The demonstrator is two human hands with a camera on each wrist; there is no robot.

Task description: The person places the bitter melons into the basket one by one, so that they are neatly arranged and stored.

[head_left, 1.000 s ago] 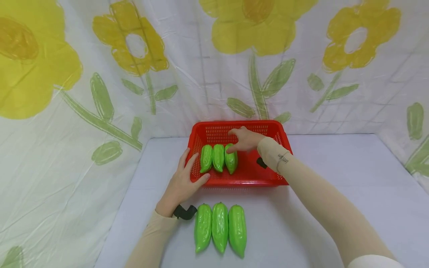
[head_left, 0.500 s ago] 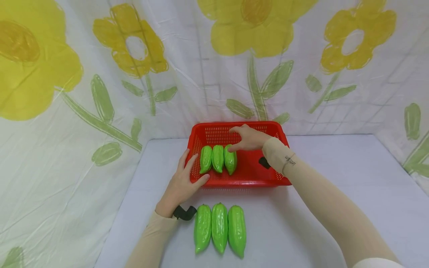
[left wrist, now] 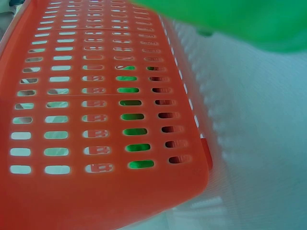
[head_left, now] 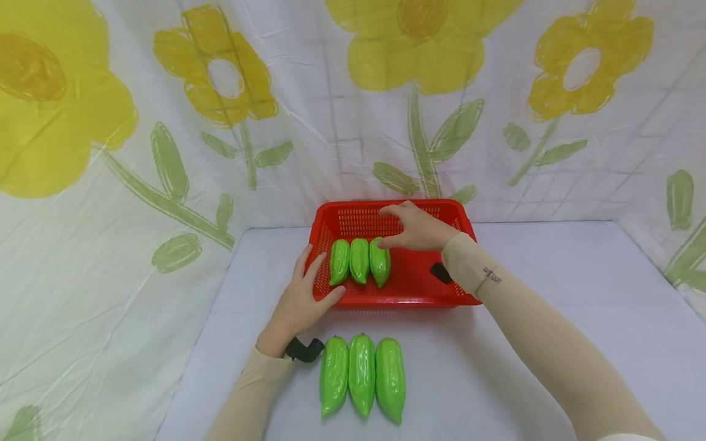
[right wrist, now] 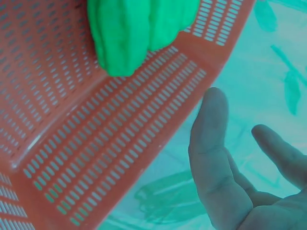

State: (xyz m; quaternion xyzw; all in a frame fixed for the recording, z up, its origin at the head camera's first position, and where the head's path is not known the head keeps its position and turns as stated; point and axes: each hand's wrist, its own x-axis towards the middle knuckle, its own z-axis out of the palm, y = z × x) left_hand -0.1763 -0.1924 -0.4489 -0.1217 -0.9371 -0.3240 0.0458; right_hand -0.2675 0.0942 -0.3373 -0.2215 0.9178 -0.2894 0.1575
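Note:
A red slotted plastic basket holds three glossy, ridged green bitter melons, side by side in its left half. My left hand rests spread at the basket's front left corner, its fingers along the left rim and thumb at the front rim. It is out of sight in the left wrist view, where the basket wall fills much of the picture. Over the basket, my right hand has thumb and fingers apart, thumb tip near the rightmost melon. In the right wrist view this hand holds nothing.
Three more bitter melons lie in a row on the white table in front of the basket. Close to the left wrist camera, a blurred green shape crosses the top. A flower-printed curtain hangs behind the table.
My right hand has drawn slightly to the right, away from the melons in the basket. The left hand, the basket and the melons have kept their places.

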